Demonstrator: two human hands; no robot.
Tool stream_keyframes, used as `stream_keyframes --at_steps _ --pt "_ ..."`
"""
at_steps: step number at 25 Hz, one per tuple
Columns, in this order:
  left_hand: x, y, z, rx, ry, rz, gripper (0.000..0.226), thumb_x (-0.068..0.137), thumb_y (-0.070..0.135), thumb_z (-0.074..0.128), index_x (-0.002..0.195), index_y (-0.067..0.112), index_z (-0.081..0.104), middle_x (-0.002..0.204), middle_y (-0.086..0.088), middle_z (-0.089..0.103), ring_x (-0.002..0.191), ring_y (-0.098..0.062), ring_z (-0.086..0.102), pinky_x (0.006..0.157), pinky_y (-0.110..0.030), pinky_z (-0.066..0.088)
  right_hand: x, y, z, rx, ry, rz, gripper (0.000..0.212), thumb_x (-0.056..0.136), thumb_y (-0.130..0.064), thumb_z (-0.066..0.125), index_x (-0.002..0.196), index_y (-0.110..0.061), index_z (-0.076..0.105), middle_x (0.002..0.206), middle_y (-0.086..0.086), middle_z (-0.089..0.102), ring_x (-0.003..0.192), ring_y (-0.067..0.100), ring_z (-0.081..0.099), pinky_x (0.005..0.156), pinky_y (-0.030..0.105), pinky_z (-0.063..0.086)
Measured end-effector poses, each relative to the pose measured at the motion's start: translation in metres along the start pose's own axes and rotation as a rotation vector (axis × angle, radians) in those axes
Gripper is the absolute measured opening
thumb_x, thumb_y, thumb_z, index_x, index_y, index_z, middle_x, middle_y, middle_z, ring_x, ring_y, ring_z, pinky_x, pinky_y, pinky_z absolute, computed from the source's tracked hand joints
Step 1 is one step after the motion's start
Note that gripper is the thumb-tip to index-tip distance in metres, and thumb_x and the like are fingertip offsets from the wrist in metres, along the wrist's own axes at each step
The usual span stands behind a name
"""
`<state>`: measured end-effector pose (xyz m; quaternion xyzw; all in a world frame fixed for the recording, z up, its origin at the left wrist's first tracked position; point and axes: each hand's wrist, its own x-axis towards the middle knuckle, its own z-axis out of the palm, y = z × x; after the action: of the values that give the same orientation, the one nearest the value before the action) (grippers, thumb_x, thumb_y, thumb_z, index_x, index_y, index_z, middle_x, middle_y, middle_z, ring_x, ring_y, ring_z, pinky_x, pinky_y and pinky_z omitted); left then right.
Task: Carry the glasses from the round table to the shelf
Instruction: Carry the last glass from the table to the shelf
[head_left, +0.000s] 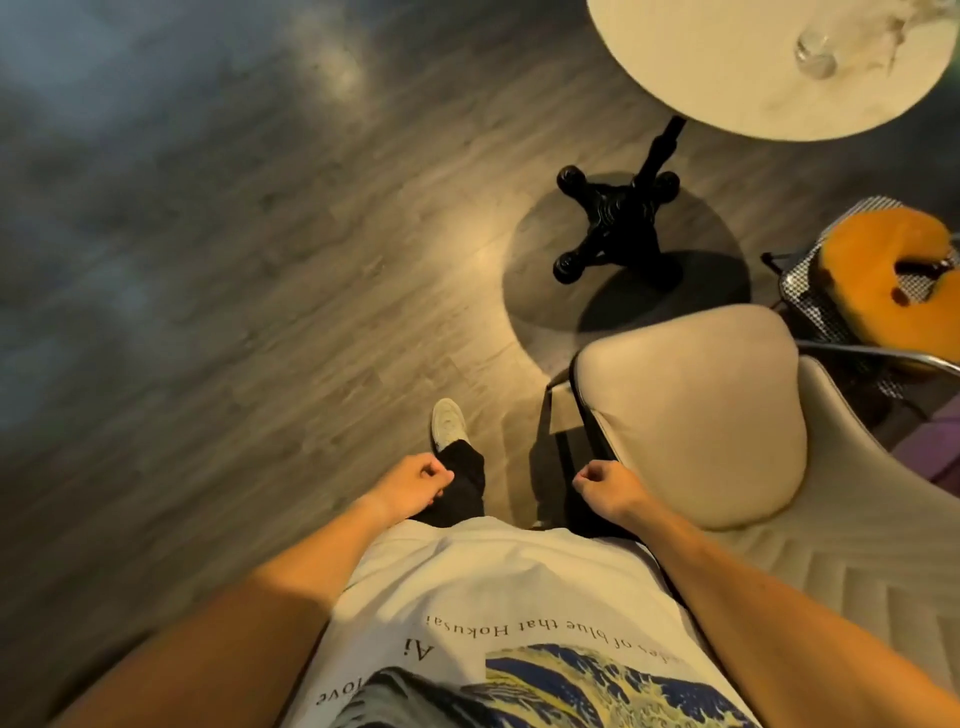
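- open wood floor (218, 291) fills the whole left side and the centre ahead of the person; nothing stands on it there, though that part is motion-blurred.
- round table (727, 67) at upper right, pale top, its near rim curving over the floor; top cut off by the upper and right frame edges.
- one clear glass (814, 52) stands on the table top, well in from the near rim, toward the right; blurred, so its shape is hard to read. a second faint glassy smear lies further right at the frame corner, too blurred to tell what it is.
- black pedestal base (621, 228) under the table, four knobbed feet spread on the floor, sitting in a round shadow.
- beige padded chair (696, 415) just to the person's right, its backrest between the person and the table's right side; its left edge is close beside the right hand.
- beyond the chair, at the right edge, a metal mesh seat (810, 291) carries an orange u-shaped cushion (878, 249).
- left hand (410, 486) hangs low in front of the body, fingers curled into a loose fist, holding nothing.
- right hand (608, 488) likewise curled loosely closed, empty, near the chair's edge but whether it touches i cannot tell.
- one pale shoe (448, 423) stepped forward on the floor between the hands, dark trouser leg above it.
- white printed t-shirt (498, 597) fills the lower middle.
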<state>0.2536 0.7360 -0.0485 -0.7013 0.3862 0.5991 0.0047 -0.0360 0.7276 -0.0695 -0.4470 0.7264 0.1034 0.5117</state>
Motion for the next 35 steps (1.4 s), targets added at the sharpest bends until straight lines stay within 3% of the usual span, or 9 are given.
stream_keyframes --at_steps 6,8,10,15,17,19,22,29,35 --pt "0.069 0.073 -0.124 0.086 0.0 0.001 0.02 0.098 0.016 0.056 0.078 0.013 0.057 0.068 -0.004 0.058 0.063 -0.018 0.052 0.064 -0.029 0.046 0.057 -0.119 -0.037 0.064 0.103 -0.021 0.017 0.089 -0.032 0.059 0.086 -0.019 0.069 0.095 0.006 0.074 0.094 0.028 0.066 0.086 0.036 0.052" --pt "0.094 0.099 -0.158 0.147 0.006 -0.013 0.02 0.098 0.016 0.055 0.079 0.011 0.055 0.069 -0.004 0.057 0.059 -0.016 0.05 0.053 -0.018 0.044 0.068 -0.151 -0.057 0.185 0.12 -0.03 0.017 0.091 -0.032 0.058 0.089 -0.019 0.069 0.091 0.004 0.073 0.089 0.024 0.065 0.085 0.037 0.052" --pt "0.12 0.122 -0.182 0.205 -0.005 -0.029 0.02 0.099 0.017 0.054 0.08 0.01 0.053 0.07 -0.004 0.056 0.056 -0.013 0.049 0.041 -0.013 0.037 0.079 -0.167 -0.073 0.301 0.13 -0.014 0.016 0.092 -0.028 0.059 0.088 -0.018 0.069 0.087 0.004 0.072 0.086 0.022 0.064 0.082 0.035 0.051" --pt "0.172 0.189 -0.202 0.362 -0.066 -0.041 0.029 0.099 0.013 0.053 0.071 0.013 0.048 0.067 -0.005 0.054 0.054 -0.013 0.048 0.034 -0.01 0.032 0.113 -0.165 -0.107 0.418 0.115 0.136 0.016 0.091 -0.018 0.06 0.088 -0.008 0.072 0.091 0.01 0.072 0.092 0.028 0.065 0.082 0.032 0.048" --pt "0.193 0.23 -0.207 0.417 -0.092 -0.031 0.027 0.099 0.013 0.053 0.073 0.012 0.049 0.067 -0.004 0.056 0.054 -0.013 0.048 0.038 -0.013 0.036 0.134 -0.167 -0.14 0.457 0.179 0.156 0.016 0.09 -0.019 0.059 0.084 -0.011 0.071 0.088 0.008 0.072 0.091 0.028 0.065 0.082 0.032 0.049" --pt "0.218 0.274 -0.209 0.486 -0.115 0.003 0.021 0.098 0.016 0.056 0.077 0.011 0.054 0.072 -0.006 0.059 0.061 -0.016 0.052 0.055 -0.023 0.044 0.151 -0.168 -0.179 0.48 0.219 0.152 0.016 0.09 -0.02 0.059 0.079 -0.018 0.07 0.085 0.003 0.072 0.09 0.025 0.066 0.081 0.031 0.05" --pt "0.252 0.355 -0.207 0.557 -0.103 0.134 0.016 0.097 0.016 0.057 0.082 0.01 0.059 0.08 -0.007 0.061 0.075 -0.019 0.054 0.073 -0.029 0.04 0.165 -0.171 -0.231 0.529 0.256 0.148 0.017 0.093 -0.021 0.058 0.081 -0.024 0.068 0.087 -0.002 0.069 0.088 0.019 0.063 0.077 0.027 0.045" --pt "0.295 0.537 -0.153 0.619 -0.308 0.487 0.024 0.095 0.036 0.058 0.075 0.022 0.057 0.075 0.0 0.063 0.07 -0.015 0.058 0.068 -0.029 0.046 0.193 -0.167 -0.323 0.763 0.377 0.264 0.014 0.088 -0.025 0.058 0.079 -0.024 0.068 0.083 0.0 0.07 0.085 0.023 0.066 0.084 0.044 0.058" --pt "0.322 0.678 -0.097 0.738 -0.508 0.739 0.021 0.087 0.052 0.058 0.085 0.032 0.062 0.082 0.005 0.072 0.078 -0.016 0.069 0.071 -0.03 0.054 0.206 -0.187 -0.419 0.933 0.685 0.359 0.01 0.088 -0.029 0.057 0.086 -0.024 0.066 0.084 0.003 0.07 0.086 0.024 0.068 0.079 0.041 0.057"
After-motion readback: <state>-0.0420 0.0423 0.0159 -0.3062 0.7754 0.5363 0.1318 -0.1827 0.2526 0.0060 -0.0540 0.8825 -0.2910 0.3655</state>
